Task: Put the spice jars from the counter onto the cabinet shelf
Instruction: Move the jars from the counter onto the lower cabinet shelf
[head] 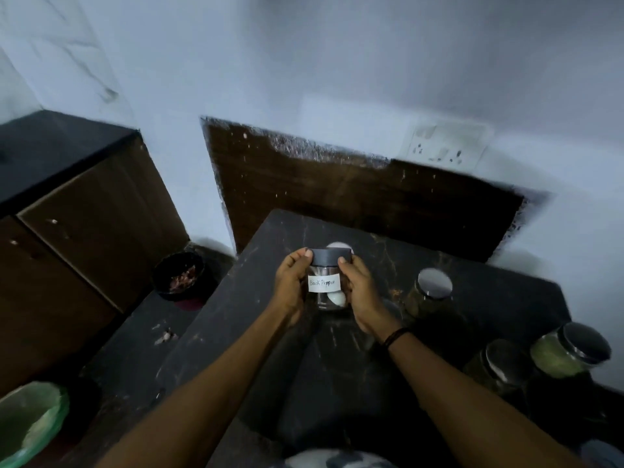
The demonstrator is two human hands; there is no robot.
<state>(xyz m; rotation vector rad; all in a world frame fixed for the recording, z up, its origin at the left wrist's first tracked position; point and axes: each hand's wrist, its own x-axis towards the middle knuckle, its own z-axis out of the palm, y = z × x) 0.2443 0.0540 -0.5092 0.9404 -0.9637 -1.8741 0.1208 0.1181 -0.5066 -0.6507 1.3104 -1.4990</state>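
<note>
Both my hands wrap Black Pepper jar (pixel 327 284), held just above dark desk (pixel 486 298): left hand (pixel 291 284) fingers closed on side, right hand (pixel 363 292) closed opposite, fingertips at lid. Best keep jar upright, grip glass not lid, lift clear. Three more jars (pixel 429 292) wait right. Dim room, pale wall, brown cabinet (pixel 87 231) left; shelf unseen.

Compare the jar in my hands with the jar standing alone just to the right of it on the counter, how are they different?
The held jar is gripped by the left hand and right hand, while the lone jar stands untouched on the counter. The held jar shows a white "Black Pepper" label; the lone jar shows none. The held jar looks nearly empty; the lone jar holds greenish-brown contents. Both are clear with round dark lids.
</note>
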